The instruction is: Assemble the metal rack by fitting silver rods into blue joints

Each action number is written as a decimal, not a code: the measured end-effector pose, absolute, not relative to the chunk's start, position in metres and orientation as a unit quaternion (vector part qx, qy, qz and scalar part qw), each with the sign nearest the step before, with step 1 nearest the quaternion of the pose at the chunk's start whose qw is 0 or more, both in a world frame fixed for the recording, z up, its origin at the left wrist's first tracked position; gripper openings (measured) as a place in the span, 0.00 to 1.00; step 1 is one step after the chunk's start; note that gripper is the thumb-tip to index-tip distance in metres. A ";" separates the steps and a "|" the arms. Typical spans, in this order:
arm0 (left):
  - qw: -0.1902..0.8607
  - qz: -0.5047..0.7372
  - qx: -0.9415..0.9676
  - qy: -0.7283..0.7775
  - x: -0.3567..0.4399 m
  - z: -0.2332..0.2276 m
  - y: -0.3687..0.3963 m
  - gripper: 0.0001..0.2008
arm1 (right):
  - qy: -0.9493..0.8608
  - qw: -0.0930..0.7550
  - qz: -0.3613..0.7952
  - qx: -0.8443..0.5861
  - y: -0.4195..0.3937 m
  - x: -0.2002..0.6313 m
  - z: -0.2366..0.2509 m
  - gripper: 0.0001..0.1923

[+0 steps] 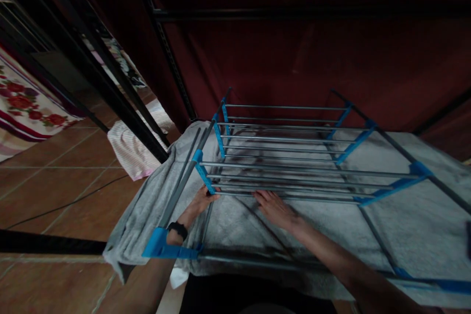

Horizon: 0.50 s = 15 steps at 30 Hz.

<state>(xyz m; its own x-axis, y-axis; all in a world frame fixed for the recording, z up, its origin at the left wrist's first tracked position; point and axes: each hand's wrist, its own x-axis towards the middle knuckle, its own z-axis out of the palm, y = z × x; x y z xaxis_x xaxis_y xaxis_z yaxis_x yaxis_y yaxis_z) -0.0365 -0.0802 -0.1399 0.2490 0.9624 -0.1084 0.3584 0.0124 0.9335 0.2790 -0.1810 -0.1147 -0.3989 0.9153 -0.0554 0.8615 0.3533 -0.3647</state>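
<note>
At the left end of the near rod (312, 199), the left hand (200, 202) pinches the blue bracket (204, 178); partway along, the right hand (275, 209) touches this crosswise rod, grip unclear.

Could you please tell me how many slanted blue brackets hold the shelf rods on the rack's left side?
3: the nearest bracket, by the left hand; the middle bracket, beyond it; and the farthest bracket, closest to the red backdrop. None seems hidden.

Dim light is leaving the far red cloth (257, 59) murky; soft shadows are falling beneath the rack (294, 168) onto the grey blanket (415, 225), while fine texture is blurring.
</note>
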 end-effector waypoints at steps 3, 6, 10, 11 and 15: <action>0.462 0.302 0.631 0.544 -0.037 -0.139 -0.077 0.20 | -0.807 0.114 0.178 -0.552 -0.213 0.313 -0.111 0.26; 0.433 0.286 0.646 0.560 -0.037 -0.136 -0.076 0.24 | -0.755 0.148 0.235 -0.594 -0.242 0.360 -0.106 0.19; 0.413 0.262 0.647 0.585 -0.037 -0.128 -0.074 0.27 | -0.621 0.122 0.255 -0.732 -0.271 0.427 -0.094 0.18; 0.410 0.249 0.643 0.597 -0.038 -0.126 -0.072 0.26 | -0.572 0.093 0.236 -0.780 -0.278 0.443 -0.090 0.18; 0.394 0.216 0.654 0.609 -0.041 -0.126 -0.057 0.24 | -0.354 0.046 0.167 -0.919 -0.294 0.489 -0.083 0.16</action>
<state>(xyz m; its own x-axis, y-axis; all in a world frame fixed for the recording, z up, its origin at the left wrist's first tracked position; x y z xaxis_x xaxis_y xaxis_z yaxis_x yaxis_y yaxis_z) -0.0409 -0.0571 -0.1265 0.1647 0.9662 -0.1983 0.6265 0.0528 0.7776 0.4891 -0.2939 -0.0833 0.6937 0.6663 -0.2735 0.6355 -0.7449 -0.2030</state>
